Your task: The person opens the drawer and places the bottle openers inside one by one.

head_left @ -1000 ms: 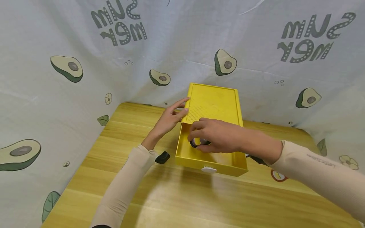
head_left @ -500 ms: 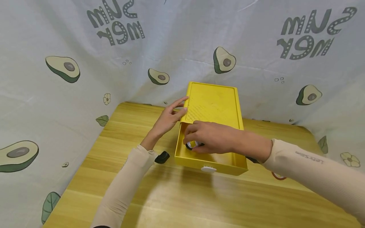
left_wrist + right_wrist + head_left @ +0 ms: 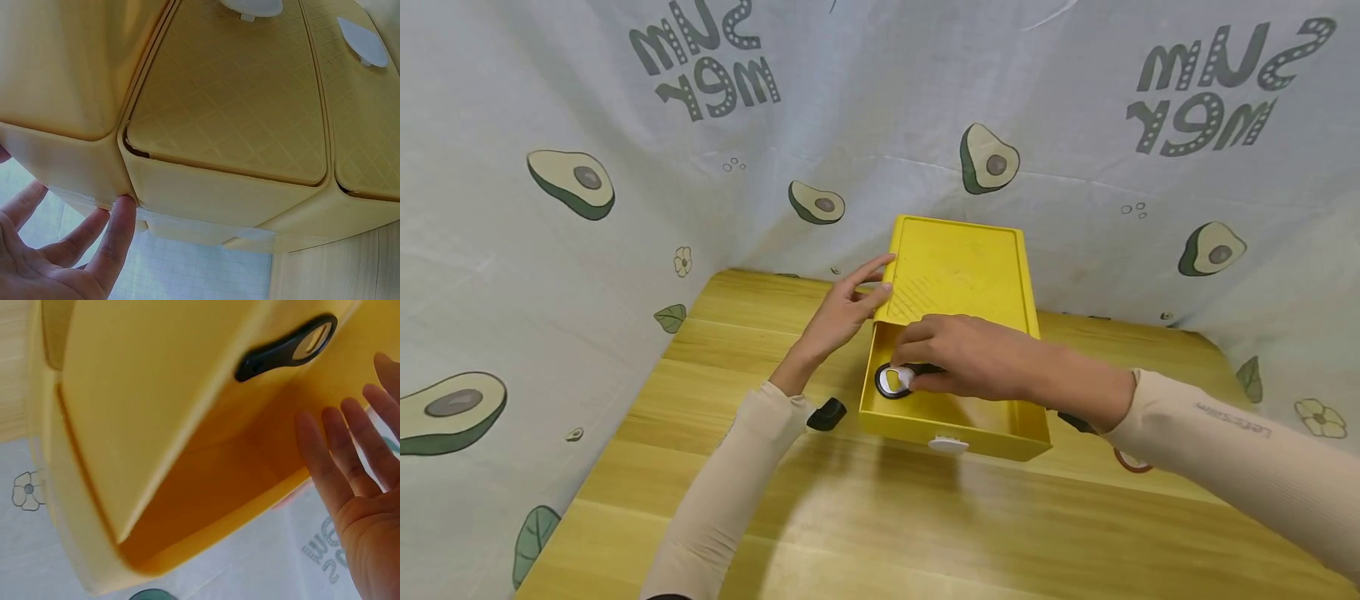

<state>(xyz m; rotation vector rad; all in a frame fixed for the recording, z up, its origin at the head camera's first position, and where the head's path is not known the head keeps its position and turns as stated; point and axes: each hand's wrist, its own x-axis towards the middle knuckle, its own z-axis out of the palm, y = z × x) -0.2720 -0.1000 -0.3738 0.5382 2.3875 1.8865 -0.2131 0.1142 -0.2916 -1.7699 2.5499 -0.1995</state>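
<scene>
Avocado-print cloth (image 3: 887, 158) hangs behind. Our left hand (image 3: 841, 315), fingers spread, should steady the drawer cabinet (image 3: 958, 262); our right hand (image 3: 973, 358), fingers loosely spread, is apart from the bottle opener (image 3: 272, 359) inside the drawer (image 3: 902, 429).

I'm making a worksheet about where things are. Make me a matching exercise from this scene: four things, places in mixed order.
Column A
1. Left hand
2. Bottle opener
3. Avocado prints
4. White handle

Column B
a. On the hanging cloth
b. On the front of the open drawer
c. Touching the side of the yellow unit
d. Inside the open drawer

Pairs: 1-c; 2-d; 3-a; 4-b
</scene>
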